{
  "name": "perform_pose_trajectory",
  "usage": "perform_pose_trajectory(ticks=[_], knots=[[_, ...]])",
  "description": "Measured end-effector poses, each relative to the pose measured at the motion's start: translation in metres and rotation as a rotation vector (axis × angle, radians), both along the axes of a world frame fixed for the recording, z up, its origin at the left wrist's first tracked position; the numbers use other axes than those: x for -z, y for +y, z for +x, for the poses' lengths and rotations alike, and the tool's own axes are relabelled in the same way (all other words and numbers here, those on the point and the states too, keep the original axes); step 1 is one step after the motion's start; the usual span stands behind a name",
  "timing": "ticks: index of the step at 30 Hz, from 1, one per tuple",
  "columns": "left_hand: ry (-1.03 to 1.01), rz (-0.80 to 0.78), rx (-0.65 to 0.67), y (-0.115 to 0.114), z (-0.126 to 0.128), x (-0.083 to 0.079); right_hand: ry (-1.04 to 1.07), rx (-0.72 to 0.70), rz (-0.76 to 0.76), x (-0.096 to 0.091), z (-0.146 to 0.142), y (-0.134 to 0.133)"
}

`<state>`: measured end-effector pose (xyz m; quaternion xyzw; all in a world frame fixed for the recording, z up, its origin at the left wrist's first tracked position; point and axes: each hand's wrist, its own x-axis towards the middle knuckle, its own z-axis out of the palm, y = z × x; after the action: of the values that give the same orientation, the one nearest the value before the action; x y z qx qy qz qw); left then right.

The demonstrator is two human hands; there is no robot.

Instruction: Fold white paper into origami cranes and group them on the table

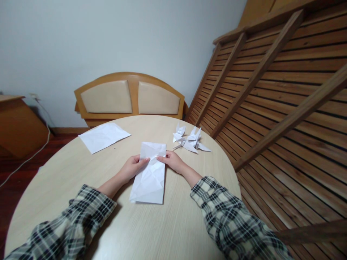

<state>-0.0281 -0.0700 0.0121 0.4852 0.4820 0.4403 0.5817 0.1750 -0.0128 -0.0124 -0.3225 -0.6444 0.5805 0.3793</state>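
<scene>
A white sheet of paper [150, 180], folded into a tall rectangle and marked with creases, is held between my two hands over the table. My left hand [132, 167] grips its left edge, thumb on top and fingers hidden beneath. On the right edge, my right hand [175, 161] pinches the paper the same way, its thumb pointing inward. The two thumbs lie close to each other near the upper part. Several folded white paper cranes [191, 140] sit in a cluster beyond my right hand.
Another creased white sheet [104, 136] lies flat at the far left of the round wooden table [184, 224]. Behind the table stands a padded headboard [130, 95] against the wall. A slatted wooden frame [271, 108] leans along the right side. A white cable [29, 159] runs down at left.
</scene>
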Motion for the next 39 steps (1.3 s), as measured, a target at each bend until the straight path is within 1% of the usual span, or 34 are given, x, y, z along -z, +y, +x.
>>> perform_pose_trajectory(ticks=[5,9,12,19,22,25,29,35,39], knots=[[0.055,0.018,-0.01,0.002,-0.001,0.004,0.004,0.03,-0.012,-0.001,-0.001,-0.001],[0.095,0.033,-0.009,0.003,-0.002,0.005,-0.013,0.036,-0.011,0.0,0.0,0.001],[0.095,0.035,-0.002,0.003,-0.003,0.005,-0.04,0.067,-0.003,0.003,0.0,0.005],[0.103,0.053,-0.002,0.002,-0.002,0.003,0.028,0.101,0.003,0.008,-0.002,0.008],[0.102,0.039,0.004,0.001,-0.002,0.001,0.054,0.09,-0.02,0.006,-0.002,0.007],[0.114,0.032,0.002,-0.001,-0.002,-0.002,0.068,0.11,-0.045,0.004,-0.001,0.008],[0.126,0.035,0.015,-0.002,-0.002,-0.004,0.135,0.123,-0.11,0.003,0.0,0.009],[0.121,0.041,0.027,-0.001,-0.002,-0.002,0.158,0.166,-0.169,0.0,0.0,0.006],[0.127,0.053,0.06,0.0,-0.003,0.0,0.177,0.23,-0.2,-0.004,0.0,0.003]])
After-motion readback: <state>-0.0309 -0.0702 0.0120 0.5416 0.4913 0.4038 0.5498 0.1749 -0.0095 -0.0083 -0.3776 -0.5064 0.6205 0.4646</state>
